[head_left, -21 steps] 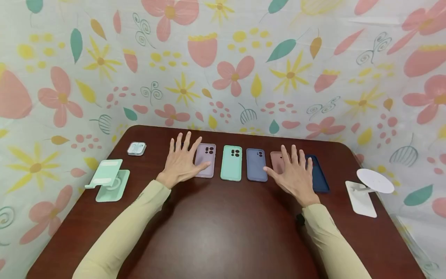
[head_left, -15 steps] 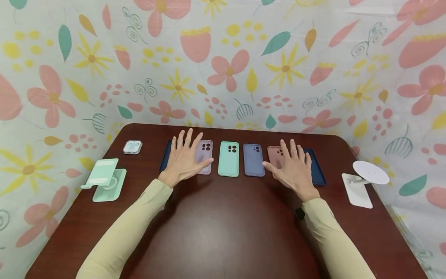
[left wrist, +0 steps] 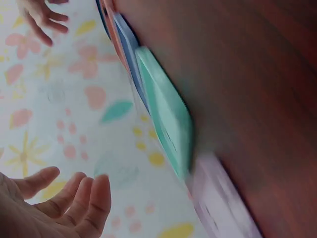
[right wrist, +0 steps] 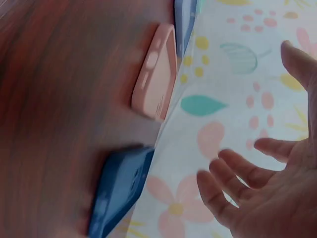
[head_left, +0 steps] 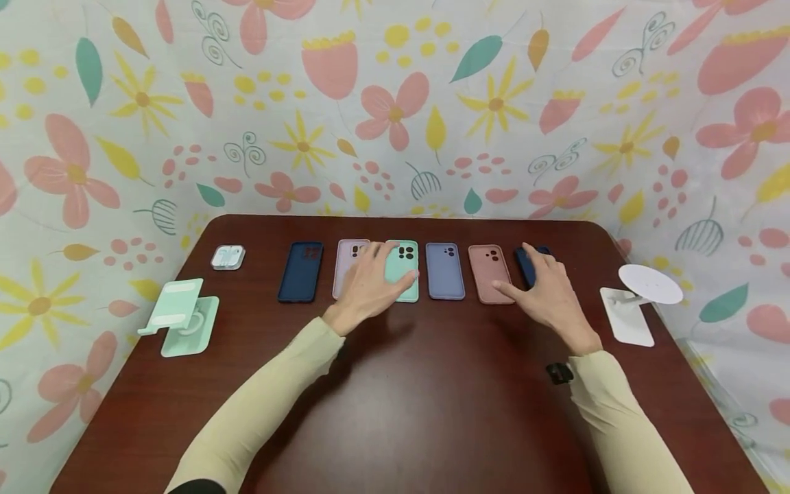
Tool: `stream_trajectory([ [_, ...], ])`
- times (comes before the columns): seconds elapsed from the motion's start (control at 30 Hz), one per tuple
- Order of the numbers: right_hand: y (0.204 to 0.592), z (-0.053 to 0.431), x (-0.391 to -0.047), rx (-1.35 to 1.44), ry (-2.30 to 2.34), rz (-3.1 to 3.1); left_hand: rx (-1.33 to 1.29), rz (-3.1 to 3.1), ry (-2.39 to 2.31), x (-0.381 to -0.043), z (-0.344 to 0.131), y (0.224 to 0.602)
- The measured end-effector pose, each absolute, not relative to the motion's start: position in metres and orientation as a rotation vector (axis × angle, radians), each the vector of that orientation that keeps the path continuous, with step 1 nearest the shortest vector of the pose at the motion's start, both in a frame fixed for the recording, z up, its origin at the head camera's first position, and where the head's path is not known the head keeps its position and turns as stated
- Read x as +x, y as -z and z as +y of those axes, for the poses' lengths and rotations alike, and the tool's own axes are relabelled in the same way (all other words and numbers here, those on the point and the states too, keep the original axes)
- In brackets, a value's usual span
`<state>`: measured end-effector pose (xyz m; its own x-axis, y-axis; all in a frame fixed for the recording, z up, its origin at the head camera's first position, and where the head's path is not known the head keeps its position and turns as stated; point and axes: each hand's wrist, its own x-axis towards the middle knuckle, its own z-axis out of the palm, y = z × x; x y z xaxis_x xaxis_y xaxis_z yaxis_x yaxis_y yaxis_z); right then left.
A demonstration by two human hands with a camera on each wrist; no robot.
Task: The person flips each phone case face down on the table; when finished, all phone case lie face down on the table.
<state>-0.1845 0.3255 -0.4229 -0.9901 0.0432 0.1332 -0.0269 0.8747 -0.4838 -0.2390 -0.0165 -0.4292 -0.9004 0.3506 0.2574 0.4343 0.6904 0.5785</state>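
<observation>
Six-case colours run across the table as a row of phone cases. My left hand (head_left: 370,285) hovers with loosely bent fingers over the lilac case (head_left: 343,264) and the mint case (head_left: 400,265), covering part of each. Above the right navy case (head_left: 525,266) is my right hand (head_left: 549,291), its thumb reaching toward the pink case (head_left: 484,269). Both wrist views show the hands raised apart from the cases, holding nothing. A periwinkle case (head_left: 445,273) lies between the two hands, and another navy case (head_left: 300,274) lies at the row's left end.
A mint folding stand (head_left: 188,319) stands at the left, with a small clear box of white earphones (head_left: 228,257) behind it. On the right is a white stand with a round top (head_left: 651,284). A floral cloth (head_left: 395,137) hangs behind the table's back edge.
My left hand has moved right, uncovering the left navy case. My right hand has shifted right, off the pink case. Both hands' fingers have become less spread, and the head view has tilted down.
</observation>
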Motion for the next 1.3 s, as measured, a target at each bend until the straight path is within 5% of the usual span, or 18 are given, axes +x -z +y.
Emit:
stream_trajectory([
  [0.57,0.438,0.411,-0.154,-0.144,-0.841,-3.036,-0.874,-2.939,1.248,-0.207,0.116,0.441],
  [1.3,0.457,0.431,-0.153,-0.328,-0.804,-3.115,-0.868,-3.127,1.512,-0.199,0.228,0.466],
])
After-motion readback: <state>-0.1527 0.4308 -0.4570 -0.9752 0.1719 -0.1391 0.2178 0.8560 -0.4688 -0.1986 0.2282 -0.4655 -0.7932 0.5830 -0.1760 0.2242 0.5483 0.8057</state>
